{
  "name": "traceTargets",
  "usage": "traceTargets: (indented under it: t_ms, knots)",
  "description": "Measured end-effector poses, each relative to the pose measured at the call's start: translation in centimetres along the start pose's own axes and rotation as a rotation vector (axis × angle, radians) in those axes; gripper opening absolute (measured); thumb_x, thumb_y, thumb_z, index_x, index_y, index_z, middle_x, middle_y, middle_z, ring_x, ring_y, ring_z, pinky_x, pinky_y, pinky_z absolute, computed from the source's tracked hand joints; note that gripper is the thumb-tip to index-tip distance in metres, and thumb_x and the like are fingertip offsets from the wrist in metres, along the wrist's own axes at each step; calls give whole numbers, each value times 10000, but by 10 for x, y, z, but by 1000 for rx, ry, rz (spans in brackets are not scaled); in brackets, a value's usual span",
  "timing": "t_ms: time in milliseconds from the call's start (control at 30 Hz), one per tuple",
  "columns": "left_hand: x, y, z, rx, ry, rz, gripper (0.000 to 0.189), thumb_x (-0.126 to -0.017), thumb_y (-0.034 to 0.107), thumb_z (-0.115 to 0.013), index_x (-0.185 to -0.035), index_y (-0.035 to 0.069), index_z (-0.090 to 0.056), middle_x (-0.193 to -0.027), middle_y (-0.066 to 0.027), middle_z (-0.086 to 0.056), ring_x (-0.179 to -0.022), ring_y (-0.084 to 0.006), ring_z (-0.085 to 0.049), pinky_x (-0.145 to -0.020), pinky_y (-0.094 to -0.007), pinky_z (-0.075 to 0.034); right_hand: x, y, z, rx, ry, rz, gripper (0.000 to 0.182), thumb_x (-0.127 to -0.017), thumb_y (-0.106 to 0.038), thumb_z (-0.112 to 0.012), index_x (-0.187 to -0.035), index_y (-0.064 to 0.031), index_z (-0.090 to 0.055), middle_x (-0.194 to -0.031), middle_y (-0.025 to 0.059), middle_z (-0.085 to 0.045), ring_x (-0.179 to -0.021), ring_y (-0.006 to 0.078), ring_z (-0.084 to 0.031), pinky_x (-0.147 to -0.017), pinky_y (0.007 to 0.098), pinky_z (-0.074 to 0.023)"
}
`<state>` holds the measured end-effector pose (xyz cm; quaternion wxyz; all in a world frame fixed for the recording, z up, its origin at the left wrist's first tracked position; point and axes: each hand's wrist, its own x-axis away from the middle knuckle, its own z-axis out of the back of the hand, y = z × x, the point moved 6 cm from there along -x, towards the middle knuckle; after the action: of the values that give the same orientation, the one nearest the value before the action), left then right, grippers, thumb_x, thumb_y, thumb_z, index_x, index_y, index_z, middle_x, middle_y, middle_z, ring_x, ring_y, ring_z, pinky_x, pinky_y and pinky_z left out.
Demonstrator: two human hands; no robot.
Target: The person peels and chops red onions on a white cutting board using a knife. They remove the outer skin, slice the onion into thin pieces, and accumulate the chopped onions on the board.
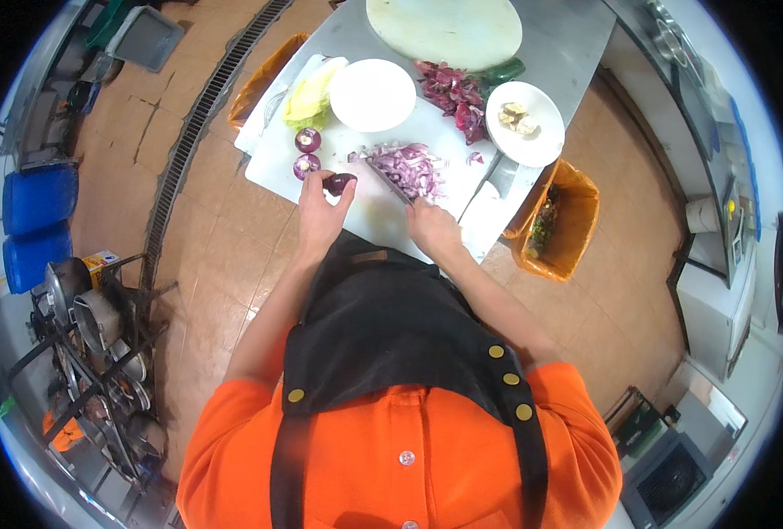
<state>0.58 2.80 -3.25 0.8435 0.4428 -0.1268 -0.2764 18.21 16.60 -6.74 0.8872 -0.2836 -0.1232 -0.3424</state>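
Observation:
On a white cutting board (266, 162), my left hand (324, 208) holds a piece of red onion (340, 184) between thumb and fingers. My right hand (434, 227) grips a knife (389, 181), its blade resting along the left side of a pile of chopped red onion (410, 168). Two more red onion pieces, an upper one (307, 140) and a lower one (306, 166), lie just beyond my left hand. Behind them are a pale green leafy vegetable (313, 96) and a white plate (373, 95). Red onion skins (451, 92) are heaped at the board's far right.
A white bowl (526, 124) with small pale pieces stands right of the skins, near a dark green vegetable (505, 71). A round board (444, 30) lies farther back on the metal table (567, 43). An orange-lined bin (563, 225) stands at the right, another (269, 79) at the left.

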Motion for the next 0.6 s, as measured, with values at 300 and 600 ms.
traceTargets:
  t_ms: [300,600]
  knots:
    - [13,-6,2,48,-8,23,307,-916,202,-775,-1077,-19,-634,-992,-143,-638,-856,-248,-638,-779,-381,-508,16,32,12,66,-51,46,358,-1036,-321,-516,-1044,13,-645,-759,253,-700,-740,448,-703,-712,561,-554]
    - [10,0,5,43,-31,-9,234,-948,148,-729,-1097,-15,-652,-1036,-144,-645,-881,-239,-635,-807,-360,-509,-23,-47,-15,25,-18,199,374,-1015,-289,-530,-955,35,-705,-756,258,-697,-737,438,-706,-722,545,-566]
